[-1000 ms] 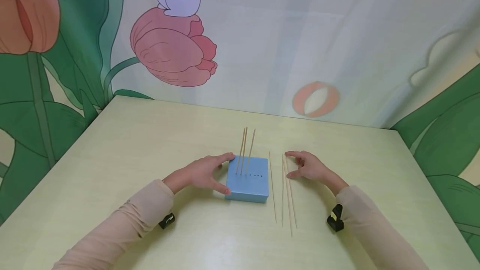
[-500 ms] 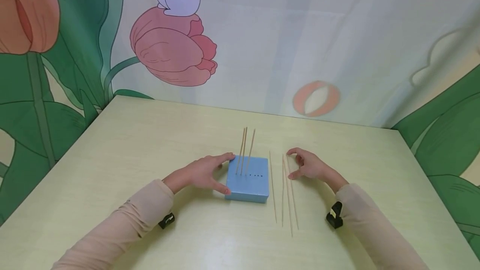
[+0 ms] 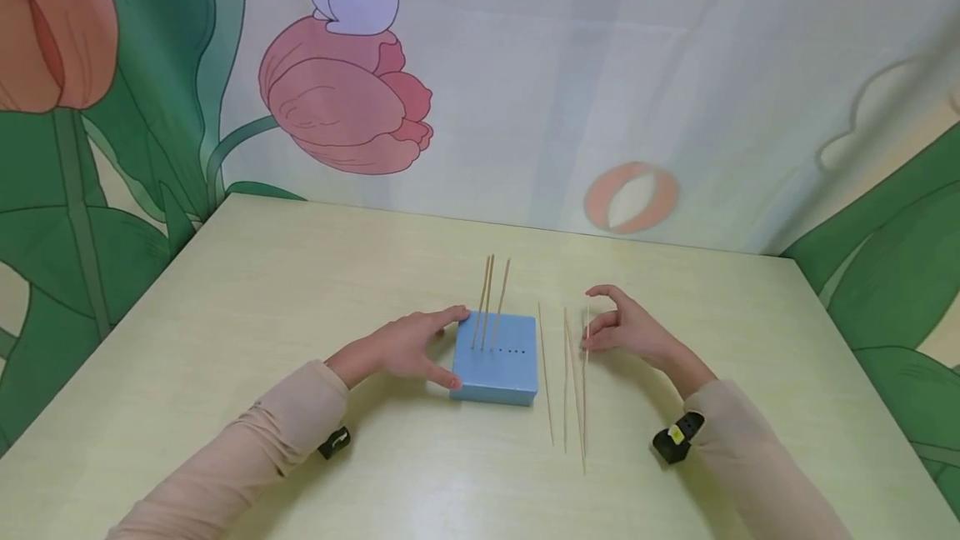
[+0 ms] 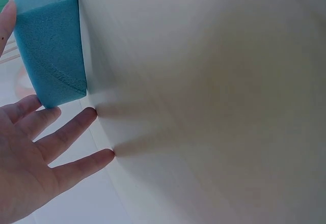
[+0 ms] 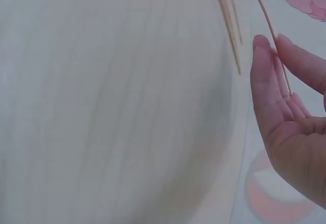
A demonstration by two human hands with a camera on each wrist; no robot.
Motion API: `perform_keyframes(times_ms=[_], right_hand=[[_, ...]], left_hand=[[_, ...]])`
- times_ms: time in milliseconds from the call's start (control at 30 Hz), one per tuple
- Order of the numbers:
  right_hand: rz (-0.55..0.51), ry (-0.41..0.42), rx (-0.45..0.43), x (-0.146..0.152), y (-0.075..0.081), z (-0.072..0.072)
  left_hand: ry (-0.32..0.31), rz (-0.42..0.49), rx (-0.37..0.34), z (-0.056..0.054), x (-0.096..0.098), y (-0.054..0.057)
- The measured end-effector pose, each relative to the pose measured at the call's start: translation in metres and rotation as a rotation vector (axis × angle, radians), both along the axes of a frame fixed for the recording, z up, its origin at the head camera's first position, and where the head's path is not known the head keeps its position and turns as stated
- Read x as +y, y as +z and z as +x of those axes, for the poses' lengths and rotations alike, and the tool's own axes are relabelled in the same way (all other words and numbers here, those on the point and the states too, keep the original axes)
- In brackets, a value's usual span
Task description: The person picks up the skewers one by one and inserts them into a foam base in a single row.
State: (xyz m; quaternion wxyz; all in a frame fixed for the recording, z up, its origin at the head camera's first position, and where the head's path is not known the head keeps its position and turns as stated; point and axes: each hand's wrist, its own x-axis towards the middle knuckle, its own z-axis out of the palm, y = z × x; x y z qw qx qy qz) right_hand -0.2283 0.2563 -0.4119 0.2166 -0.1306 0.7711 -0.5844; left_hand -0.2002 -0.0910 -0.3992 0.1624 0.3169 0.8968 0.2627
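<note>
A light-blue foam block (image 3: 495, 377) lies flat mid-table, a row of small holes across its top. Three thin wooden skewers (image 3: 504, 288) stand in its left holes. My left hand (image 3: 405, 345) holds the block at its left side, thumb at the near corner and index at the far one; other fingers spread beside it in the left wrist view. My right hand (image 3: 633, 332) pinches one skewer (image 5: 266, 12) near its far end, between thumb and fingers, with that end raised. Three loose skewers (image 3: 546, 382) lie between block and right hand.
The pale wooden table (image 3: 315, 261) ends at a printed curtain (image 3: 510, 107) behind. Black wrist devices (image 3: 672, 440) hang under both sleeves.
My right hand has drawn back to the right and raised the far end of one skewer, its near end swinging left toward the loose ones. The left hand and block stay put.
</note>
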Motion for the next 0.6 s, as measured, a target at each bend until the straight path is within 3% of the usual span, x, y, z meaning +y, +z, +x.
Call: perform_keyframes(times_ms=[233, 467, 600], right_hand=[[-0.073, -0.109, 0.062, -0.003, 0.011, 0.012], [-0.054, -0.177, 0.202, -0.009, 0.032, 0.023], [-0.114, -0.204, 0.265, -0.013, 0.044, 0.028]], left_hand=[[-0.006, -0.011, 0.012, 0.000, 0.000, 0.000], [-0.003, -0.015, 0.011, 0.000, 0.001, 0.000], [0.008, -0.007, 0.003, 0.001, 0.000, 0.000]])
